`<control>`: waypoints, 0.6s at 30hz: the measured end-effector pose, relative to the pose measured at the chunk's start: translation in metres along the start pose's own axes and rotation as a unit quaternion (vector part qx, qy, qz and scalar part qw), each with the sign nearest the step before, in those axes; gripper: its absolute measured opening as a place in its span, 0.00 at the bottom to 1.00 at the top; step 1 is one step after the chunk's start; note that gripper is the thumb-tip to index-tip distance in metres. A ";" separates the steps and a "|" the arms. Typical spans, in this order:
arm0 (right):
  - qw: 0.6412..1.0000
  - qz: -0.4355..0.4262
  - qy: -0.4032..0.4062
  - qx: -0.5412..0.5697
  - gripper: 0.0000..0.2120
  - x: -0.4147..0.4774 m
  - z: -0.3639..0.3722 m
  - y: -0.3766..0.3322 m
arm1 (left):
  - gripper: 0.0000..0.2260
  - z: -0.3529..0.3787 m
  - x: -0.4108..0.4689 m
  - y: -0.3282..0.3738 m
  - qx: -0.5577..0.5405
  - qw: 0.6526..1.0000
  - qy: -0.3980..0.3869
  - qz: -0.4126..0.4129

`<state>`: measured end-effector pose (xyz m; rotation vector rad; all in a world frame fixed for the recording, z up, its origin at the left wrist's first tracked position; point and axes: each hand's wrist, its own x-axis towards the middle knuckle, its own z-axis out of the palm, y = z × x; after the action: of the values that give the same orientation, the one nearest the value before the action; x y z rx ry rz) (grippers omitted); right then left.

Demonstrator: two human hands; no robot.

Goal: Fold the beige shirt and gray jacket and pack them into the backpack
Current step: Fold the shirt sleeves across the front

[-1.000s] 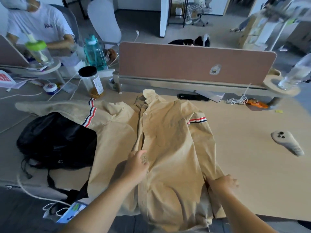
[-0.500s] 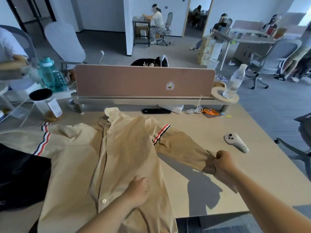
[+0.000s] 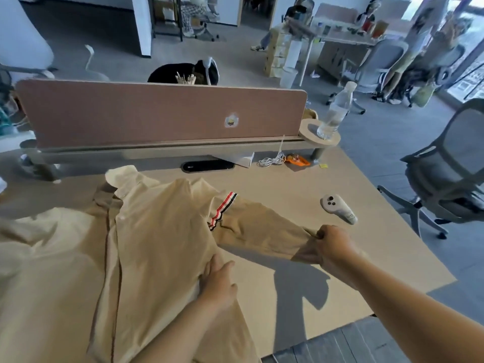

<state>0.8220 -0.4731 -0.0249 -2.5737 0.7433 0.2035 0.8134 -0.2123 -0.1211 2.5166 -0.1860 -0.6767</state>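
Both hands are on the beige shirt [image 3: 146, 247], and I count two of them, bare, reaching in from the near edge. My left hand [image 3: 218, 280] lies flat with the fingers spread a little, palm pressing the right edge of the shirt body against the worktop [image 3: 301, 195]; it grips nothing. My right hand [image 3: 331, 248] is curled into a fist clamped on the cuff end of one sleeve [image 3: 262, 231], which stretches out to the right, raised clear of the wood, with its shadow on the surface beneath.

That shirt is soft woven cloth, creased and matte, spread front-up over the near left of the worktop with its lower hem hanging past the near edge. One buttoned placket runs up its middle to a pale collar [image 3: 123, 176] at the far end. I see one striped band [image 3: 222, 209], red, white and dark, across the upper part of the held sleeve.

Pale smooth wood grain covers the worktop. To the right, near my right hand but apart from it, lies one light grey plastic controller [image 3: 337, 208], rounded, with dark buttons. Farther back sit one coiled white cable [image 3: 272, 161] and one small orange object [image 3: 297, 160] just beside it. Behind them stands one pinkish fabric divider panel [image 3: 157, 113] with rounded corners. At its right end, one clear plastic bottle [image 3: 335, 112] stands upright on a small round shelf [image 3: 310, 132].

I cannot see the gray jacket or the backpack from here.
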 end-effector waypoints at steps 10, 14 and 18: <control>0.991 -0.093 -0.039 -0.082 0.06 0.122 -0.040 0.026 | 0.30 0.033 0.058 0.048 -0.001 0.975 0.083 -0.208; 0.974 -0.173 -0.026 -0.146 0.05 0.198 -0.077 0.048 | 0.32 0.055 0.079 0.086 -0.001 0.953 0.065 -0.294; 0.972 -0.185 -0.017 -0.141 0.03 0.267 -0.115 0.080 | 0.35 0.069 0.097 0.123 -0.005 0.938 0.055 -0.341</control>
<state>1.0064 -0.7119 -0.0222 -2.9111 0.2202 0.2476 0.8634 -0.3738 -0.1492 2.5837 0.7625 -0.7777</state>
